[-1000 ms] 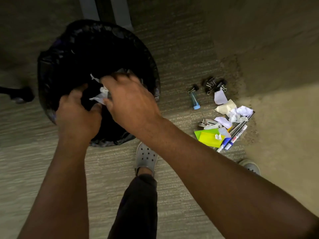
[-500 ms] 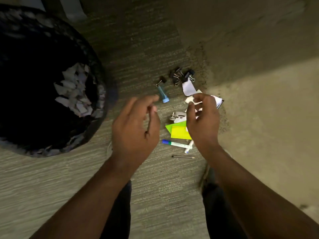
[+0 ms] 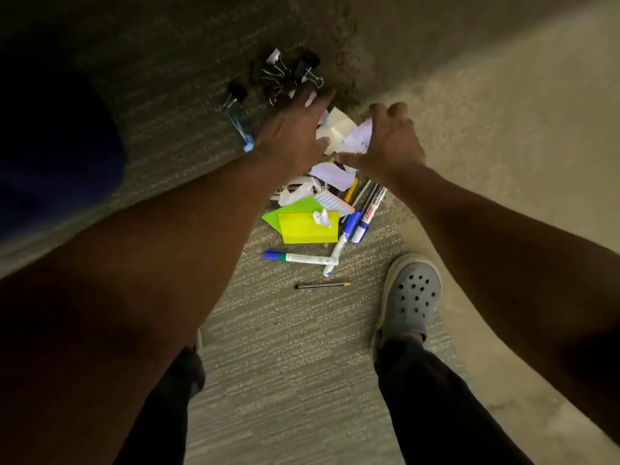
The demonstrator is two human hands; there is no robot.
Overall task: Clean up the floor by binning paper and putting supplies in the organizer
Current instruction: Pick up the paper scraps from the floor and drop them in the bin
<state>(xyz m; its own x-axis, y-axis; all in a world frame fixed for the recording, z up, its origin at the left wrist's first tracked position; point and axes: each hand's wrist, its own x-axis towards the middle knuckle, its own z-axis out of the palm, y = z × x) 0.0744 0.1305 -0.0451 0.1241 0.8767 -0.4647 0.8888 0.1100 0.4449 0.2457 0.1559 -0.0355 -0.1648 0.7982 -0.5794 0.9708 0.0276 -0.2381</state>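
Loose white and cream paper scraps (image 3: 339,130) lie in a heap on the carpet. My left hand (image 3: 295,129) hovers over their left side with fingers spread, holding nothing. Against the right side, my right hand (image 3: 392,142) is cupped by a crumpled white sheet (image 3: 359,139), thumb and fingers apart. Another white scrap (image 3: 332,174) lies just below the hands, and a small paper ball (image 3: 322,217) rests on the yellow sticky notes (image 3: 308,229). The black bin (image 3: 67,156) is a dark shape at the left edge. No organizer is in view.
Black binder clips (image 3: 288,73) are scattered beyond my hands, one single clip (image 3: 235,92) and a blue tube (image 3: 240,129) to their left. Blue-capped markers (image 3: 298,257), a green note (image 3: 295,209) and a pencil (image 3: 322,285) lie nearer me. My grey shoe (image 3: 412,293) stands at the right.
The view swung from the bin to the pile. Both hands left the bin, where paper was dropped, and reached forward and down onto the paper scraps.
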